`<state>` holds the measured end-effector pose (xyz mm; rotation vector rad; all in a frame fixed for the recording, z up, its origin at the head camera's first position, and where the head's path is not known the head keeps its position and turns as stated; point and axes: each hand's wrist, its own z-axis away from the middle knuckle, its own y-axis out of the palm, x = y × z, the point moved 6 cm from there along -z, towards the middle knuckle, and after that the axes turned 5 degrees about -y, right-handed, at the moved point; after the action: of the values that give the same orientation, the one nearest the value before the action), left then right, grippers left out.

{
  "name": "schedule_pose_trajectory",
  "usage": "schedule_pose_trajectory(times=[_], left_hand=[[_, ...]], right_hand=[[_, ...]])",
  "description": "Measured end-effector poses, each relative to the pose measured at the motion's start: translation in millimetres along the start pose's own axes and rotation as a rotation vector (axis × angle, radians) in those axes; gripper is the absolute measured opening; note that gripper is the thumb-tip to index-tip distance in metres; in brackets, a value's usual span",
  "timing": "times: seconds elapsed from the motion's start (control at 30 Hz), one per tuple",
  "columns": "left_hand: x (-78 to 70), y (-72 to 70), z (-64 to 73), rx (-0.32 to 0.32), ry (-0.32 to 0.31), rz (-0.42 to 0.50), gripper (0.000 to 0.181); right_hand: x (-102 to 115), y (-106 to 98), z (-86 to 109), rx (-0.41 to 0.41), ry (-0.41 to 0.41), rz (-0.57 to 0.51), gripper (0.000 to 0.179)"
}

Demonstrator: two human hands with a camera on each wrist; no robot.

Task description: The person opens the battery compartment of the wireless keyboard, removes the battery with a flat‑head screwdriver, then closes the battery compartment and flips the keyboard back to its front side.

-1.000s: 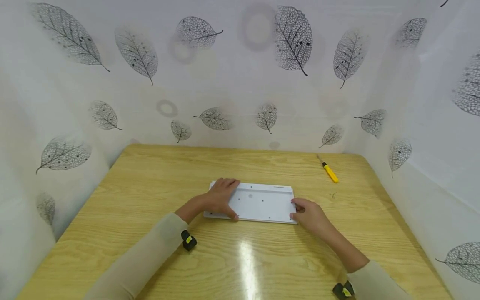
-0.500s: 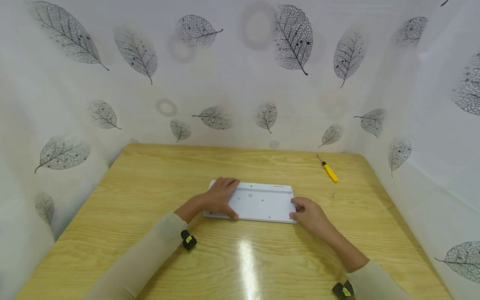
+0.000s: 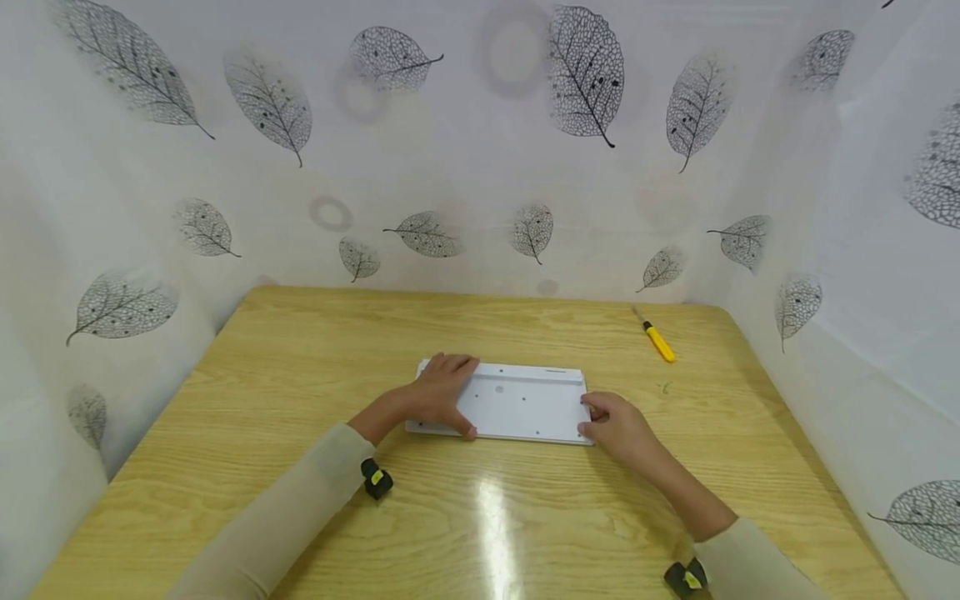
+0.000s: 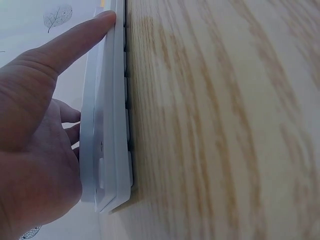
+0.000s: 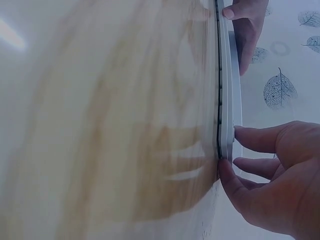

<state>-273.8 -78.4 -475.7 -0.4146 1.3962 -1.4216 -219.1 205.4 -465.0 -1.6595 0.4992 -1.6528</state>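
A white keyboard (image 3: 525, 408) lies upside down on the table, small screws dotting its back. In the left wrist view its keys (image 4: 128, 122) face the wood. My left hand (image 3: 438, 393) spans the left part, thumb (image 4: 87, 37) on the near edge and fingers over the far edge, holding it. At the right end, my right hand (image 3: 621, 429) pinches the corner between thumb and fingers, as the right wrist view shows with the fingertips close around the edge (image 5: 227, 135). The left hand covers part of the keyboard's back in the head view.
A yellow-handled screwdriver (image 3: 660, 343) lies at the back right of the wooden table (image 3: 337, 333). Some tiny dark bits (image 3: 664, 387) lie in front of it. White curtains with leaf prints (image 3: 465, 167) surround the table's back and sides.
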Motion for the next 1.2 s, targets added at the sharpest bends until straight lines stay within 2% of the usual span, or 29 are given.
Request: schedule_pose_trajectory(times=[0.53,0.87,1.0,1.2], left_hand=[[-0.7,-1.4,2.0,0.002,-0.003,0.017,0.125],[-4.6,-3.4,2.7,-0.020,-0.002,0.021,0.123],[-5.5,-3.8,2.6,-0.027,-0.007,0.022,0.116],[-8.6,-5.3,-5.6,-0.124,-0.030,0.030,0.093]], right_hand=[[-6.2,-2.6,-7.2,-0.013,0.024,-0.021,0.053],[-14.3,-14.8,-30.1,-0.041,-0.004,-0.125,0.052],[-18.5,-17.4,-40.1,-0.041,-0.022,-0.145,0.051],[-23.2,-18.5,-51.8,-0.020,-0.026,-0.202,0.049]])
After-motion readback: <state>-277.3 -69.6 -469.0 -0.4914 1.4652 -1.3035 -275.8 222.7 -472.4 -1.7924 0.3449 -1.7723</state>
